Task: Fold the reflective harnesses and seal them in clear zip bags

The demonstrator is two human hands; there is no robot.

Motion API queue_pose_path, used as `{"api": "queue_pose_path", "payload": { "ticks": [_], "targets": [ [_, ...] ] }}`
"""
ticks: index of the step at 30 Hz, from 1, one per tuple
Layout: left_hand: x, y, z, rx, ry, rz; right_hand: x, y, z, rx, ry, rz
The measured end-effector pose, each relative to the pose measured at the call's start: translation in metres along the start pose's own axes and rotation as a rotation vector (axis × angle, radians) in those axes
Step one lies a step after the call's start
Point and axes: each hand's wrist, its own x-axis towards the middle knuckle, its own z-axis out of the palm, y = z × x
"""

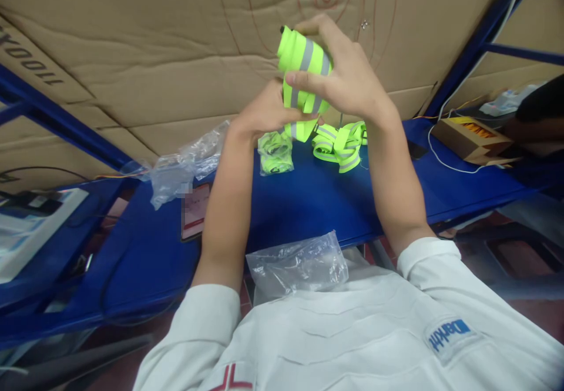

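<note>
Fluorescent-yellow reflective webbing (304, 56) was held coiled in the right hand (350, 76) while the left hand (263, 109) gripped its lower part, seemingly to keep the turns together, above a looser bundle (341, 147) on the bench (308, 203).

Backing wall: cardboard sheeting (145, 20), creased, red curved lines at 12 o'clock.
Frame post: blue upright (473, 56), slanted, 2 o'clock.
Carton: open cardboard box (462, 144), orange contents, 3 o'clock.
Cable: white cord (442, 157), looped beside carton.
Screen: pink-lit touchscreen device (200, 210), between 8 and 9 o'clock.
</note>
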Motion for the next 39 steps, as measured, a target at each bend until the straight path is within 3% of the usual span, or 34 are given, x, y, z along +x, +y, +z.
{"api": "queue_pose_path", "payload": {
  "ticks": [4, 7, 13, 18, 20, 25, 32, 35, 39],
  "targets": [
    [-0.002, -0.002, 0.003, -0.04, -0.078, -0.039, 0.003, 0.004, 0.004, 0.043, 0.051, 0.064],
    [-0.006, 0.004, 0.0, -0.067, -0.094, -0.051, 0.007, 0.011, 0.012, 0.256, 0.027, 0.098],
    [-0.008, 0.023, -0.012, 0.255, 0.149, -0.05, 0.012, 0.013, 0.019, 0.677, -0.112, 0.367],
    [-0.006, 0.02, -0.015, 0.25, 0.108, -0.052, 0.01, 0.01, 0.013, 0.933, -0.302, 0.257],
    [-0.004, 0.012, -0.016, 0.257, 0.144, -0.058, 0.009, 0.011, 0.015, 0.934, -0.351, 0.241],
    [-0.001, -0.003, -0.026, 0.195, 0.087, -0.06, 0.01, 0.014, 0.024, 0.713, -0.223, 0.309],
    [-0.011, 0.01, -0.038, 0.089, 0.097, 0.155, 0.021, 0.016, 0.031, 1.017, -0.206, 0.356],
    [-0.008, 0.009, -0.036, 0.099, 0.157, 0.219, 0.024, 0.016, 0.037, 0.974, -0.21, 0.418],
    [0.002, 0.002, -0.025, 0.119, 0.292, 0.358, 0.024, 0.016, 0.044, 0.748, -0.151, 0.467]
  ]
}}
